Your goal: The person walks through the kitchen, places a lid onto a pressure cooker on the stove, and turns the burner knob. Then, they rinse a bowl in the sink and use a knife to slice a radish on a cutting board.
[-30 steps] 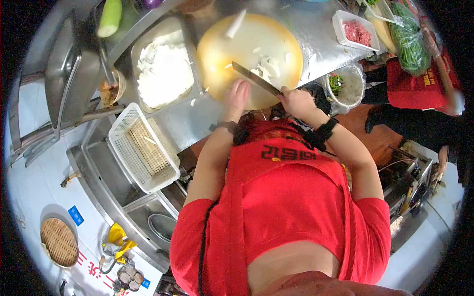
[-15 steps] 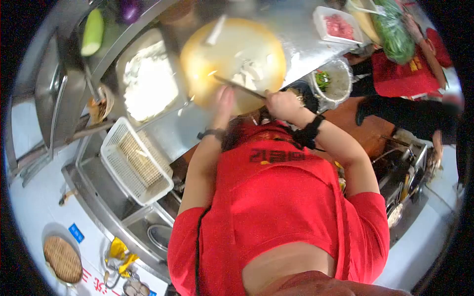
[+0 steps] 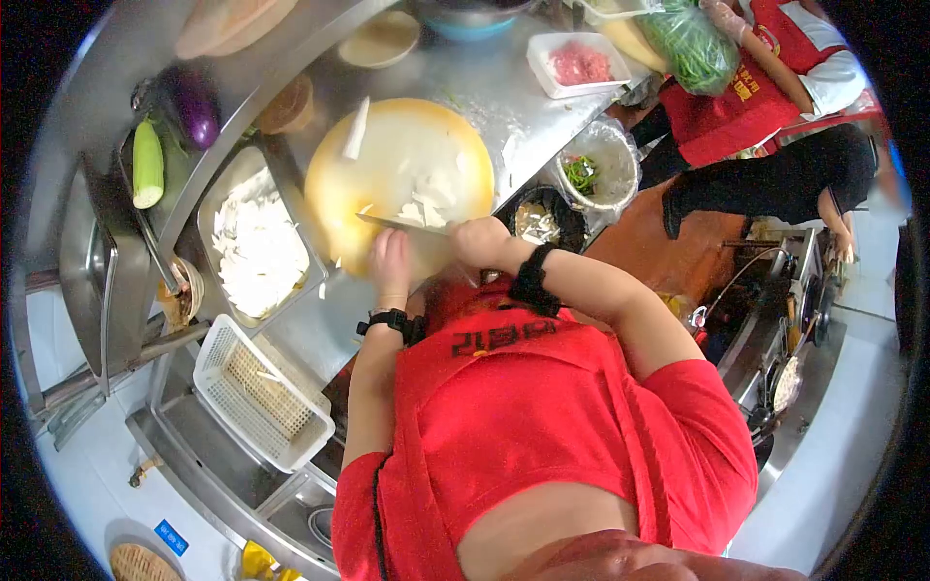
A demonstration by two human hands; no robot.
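On the round yellowish cutting board (image 3: 455, 145) lie pale cut pieces (image 3: 426, 203), with a long white strip (image 3: 356, 131) near the far side. My right hand (image 3: 480, 242) is wrapped round the handle of a knife (image 3: 405, 225), whose blade points left across the near part of the board. Close beside the blade, my left hand (image 3: 390, 259) rests at the board's near edge with its fingers pressed together; whatever lies under them is hidden. A metal tray (image 3: 315, 274) heaped with white slices (image 3: 254, 247) stands left of the board.
A white plastic basket (image 3: 315, 426) sits over the sink at lower left. Right of the board are a lined bucket (image 3: 620, 184), a dark bowl (image 3: 542, 218) and a white tub of pink meat (image 3: 581, 66). A co-worker in a red apron (image 3: 727, 107) stands at upper right.
The view has shifted, so the board appears lower and further left. My right hand still grips the knife, and my left hand stays beside the blade.
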